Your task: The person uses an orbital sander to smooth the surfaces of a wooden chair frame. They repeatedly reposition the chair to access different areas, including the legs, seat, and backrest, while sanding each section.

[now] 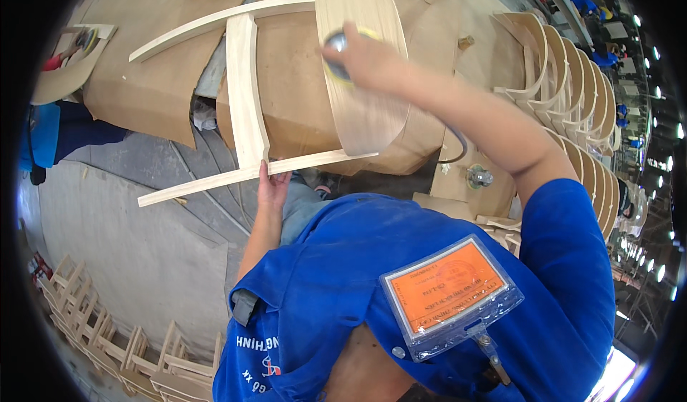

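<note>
At the far left of the frame, low down, a row of pale wooden chair frames (pixel 107 345) stands on the grey floor (pixel 129 237), well apart from both hands. Moving right, the wooden chair-back frame (pixel 247 94) fills the upper middle of the picture: two long slender rails run from lower left to upper right, joined by a flat cross slat whose long axis runs nearly top to bottom. The left hand (pixel 272 186) sits just below the centre of the frame, at the foot of that slat where it meets the lower rail; its fingers reach upward and curl round the rail's edge, pinching it, the thumb side hidden behind the wood. The frame lies straight above this hand, resting on a worktop covered with brown board (pixel 286 108). Further right, the broad curved backrest panel (pixel 361 65) arches from the top centre downward, its long axis near vertical. The right hand (pixel 358 58) lies on the panel's face in the upper centre, fingers pressed together and closed over a round sanding tool (pixel 338 51) with a yellow pad, held flat against the wood. This hand is the nearer one to the panel. At the right edge, a stack of curved chair shells (pixel 572 101) curves away.
</note>
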`<state>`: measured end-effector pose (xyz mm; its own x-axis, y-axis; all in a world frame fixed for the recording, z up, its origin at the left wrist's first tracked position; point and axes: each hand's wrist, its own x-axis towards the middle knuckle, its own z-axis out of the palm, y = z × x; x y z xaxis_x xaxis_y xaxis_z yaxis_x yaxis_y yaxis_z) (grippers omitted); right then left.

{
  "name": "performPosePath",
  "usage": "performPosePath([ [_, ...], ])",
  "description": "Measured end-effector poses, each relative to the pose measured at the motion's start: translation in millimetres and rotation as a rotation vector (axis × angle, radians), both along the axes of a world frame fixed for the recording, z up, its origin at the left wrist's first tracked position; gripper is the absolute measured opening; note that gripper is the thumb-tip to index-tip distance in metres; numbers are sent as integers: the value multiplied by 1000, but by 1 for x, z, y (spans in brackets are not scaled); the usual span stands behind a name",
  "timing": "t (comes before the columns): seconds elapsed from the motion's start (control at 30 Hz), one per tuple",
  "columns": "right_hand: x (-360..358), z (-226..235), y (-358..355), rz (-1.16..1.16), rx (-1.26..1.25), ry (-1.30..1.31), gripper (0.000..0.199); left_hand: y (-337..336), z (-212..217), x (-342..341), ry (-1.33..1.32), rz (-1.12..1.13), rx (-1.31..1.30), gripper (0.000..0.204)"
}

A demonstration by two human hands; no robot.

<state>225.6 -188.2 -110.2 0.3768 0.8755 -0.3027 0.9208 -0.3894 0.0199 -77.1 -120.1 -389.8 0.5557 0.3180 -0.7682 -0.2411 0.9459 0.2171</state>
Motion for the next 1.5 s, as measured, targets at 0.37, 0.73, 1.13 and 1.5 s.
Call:
performPosePath([
  [0.37, 13, 69, 36, -55, -30, -56, 59, -14, 123, 27, 18, 29, 75, 76],
  [0.73, -44, 103, -68, 93, 402, -228, 65, -1, 224, 58, 50, -77, 464, 89],
  [1.13, -33, 75, -126, 65, 864, -340, 57, 17, 248, 82, -3, -84, 599, 83],
  [1.5, -22, 112, -92, -50, 666, -236, 56, 17, 236, 86, -17, -71, 598, 81],
])
